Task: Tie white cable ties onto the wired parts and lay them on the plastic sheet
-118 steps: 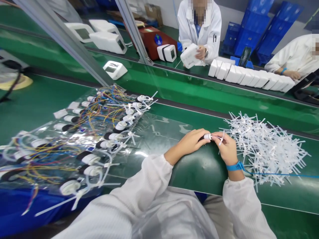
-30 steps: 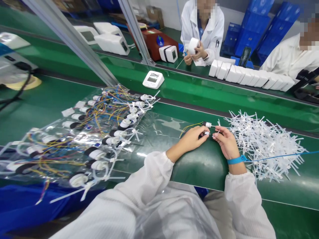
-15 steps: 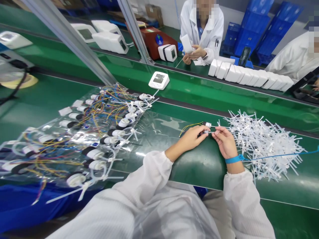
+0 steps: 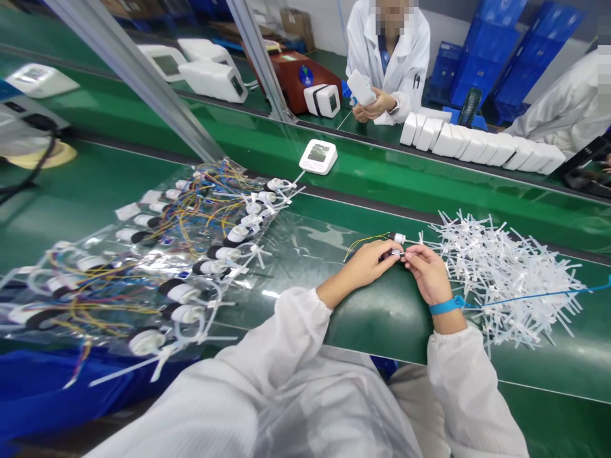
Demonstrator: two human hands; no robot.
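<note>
My left hand (image 4: 375, 259) is closed in a pinch around a small dark-and-silver part (image 4: 396, 252), mostly covered by the fingers. Touching the right end of that part, my right hand (image 4: 427, 275) has thumb and fingertips pressed together; what they grip is too small to make out. Just beyond my fingers lies a white-and-black pump (image 4: 397, 238) with thin yellow wires running left. A pile of white plastic tube pieces (image 4: 508, 280) spreads to the right of my right hand. A blue wrist strap (image 4: 447, 306) with a cord circles my right wrist.
Many wired pumps (image 4: 179, 291) with tubes lie on clear plastic at the left. On the green belt behind stands a white monitor (image 4: 318, 157). A row of white cases (image 4: 477, 143) lines the far side, where a co-worker (image 4: 386, 63) holds a white device. A metal post (image 4: 143, 76) slants at left.
My right hand has moved slightly left, closing the gap to my left hand. The white monitor on the belt has shifted right. The co-worker's white device has tilted.
</note>
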